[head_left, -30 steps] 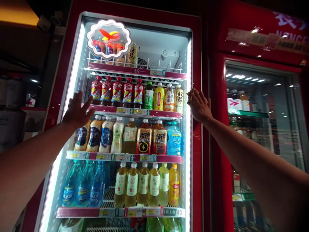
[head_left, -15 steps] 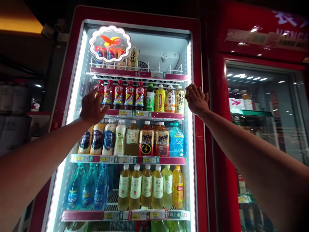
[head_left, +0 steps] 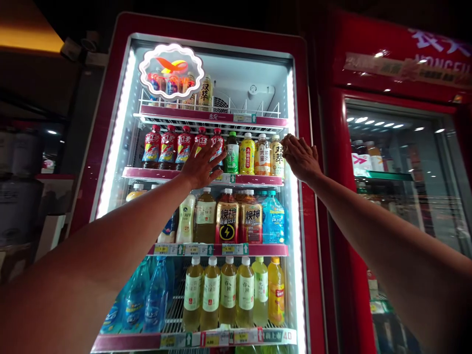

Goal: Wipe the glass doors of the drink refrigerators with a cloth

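Note:
A lit drinks fridge with a red frame (head_left: 313,236) stands before me, its glass door in front of shelves of bottles. My left hand (head_left: 202,164) is open, fingers spread, at the glass over the row of red-capped bottles (head_left: 151,147); whether it touches the pane I cannot tell. My right hand (head_left: 304,160) lies at the door's right edge, near the cream-coloured bottle (head_left: 277,156). Under its fingers shows a crumpled brownish cloth (head_left: 286,141), mostly hidden by the hand.
A second red fridge (head_left: 334,128) stands close on the right, holding bottles behind glass. Tea bottles (head_left: 228,290) and blue bottles (head_left: 157,295) fill a lower shelf. A glowing scalloped sign (head_left: 171,45) is at the door's upper left. Dark shelving is at the left.
My left hand has moved right across the glass, from the leftmost red-capped bottles to the rightmost ones. My right hand has stayed by the right door edge with the cloth. The view has shifted slightly.

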Tool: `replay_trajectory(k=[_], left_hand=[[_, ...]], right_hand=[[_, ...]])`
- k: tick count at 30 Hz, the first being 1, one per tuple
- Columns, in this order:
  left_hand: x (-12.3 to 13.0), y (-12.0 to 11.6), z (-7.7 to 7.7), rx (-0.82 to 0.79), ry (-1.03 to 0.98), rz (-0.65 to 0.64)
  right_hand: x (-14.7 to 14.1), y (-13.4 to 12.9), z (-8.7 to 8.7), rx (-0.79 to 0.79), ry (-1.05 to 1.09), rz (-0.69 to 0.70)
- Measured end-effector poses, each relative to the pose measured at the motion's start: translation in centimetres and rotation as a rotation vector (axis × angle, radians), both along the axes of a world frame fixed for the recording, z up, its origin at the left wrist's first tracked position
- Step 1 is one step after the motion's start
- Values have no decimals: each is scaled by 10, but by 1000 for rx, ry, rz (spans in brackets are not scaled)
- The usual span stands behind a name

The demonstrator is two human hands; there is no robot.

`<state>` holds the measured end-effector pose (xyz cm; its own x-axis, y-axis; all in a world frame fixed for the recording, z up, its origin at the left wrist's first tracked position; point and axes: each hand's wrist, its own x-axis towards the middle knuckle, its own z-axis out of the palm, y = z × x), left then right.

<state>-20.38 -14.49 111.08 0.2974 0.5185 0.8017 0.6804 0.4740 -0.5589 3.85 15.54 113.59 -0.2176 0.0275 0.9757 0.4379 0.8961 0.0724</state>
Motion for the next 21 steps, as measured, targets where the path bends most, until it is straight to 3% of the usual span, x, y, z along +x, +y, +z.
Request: replay_trajectory(k=[5, 11, 18, 21], left_hand=[[-4, 1, -1, 13, 24, -29], [-7, 3, 0, 14, 27, -65], [-8, 5, 0, 2, 8, -72], [-5, 4, 0, -7, -15, -51]], right_hand=[[-21, -9, 10, -94, 168, 13], [-33, -29, -8, 72, 34, 5], [-42, -54, -1, -96, 127, -11], [-48, -67, -11, -30, 78, 18]])
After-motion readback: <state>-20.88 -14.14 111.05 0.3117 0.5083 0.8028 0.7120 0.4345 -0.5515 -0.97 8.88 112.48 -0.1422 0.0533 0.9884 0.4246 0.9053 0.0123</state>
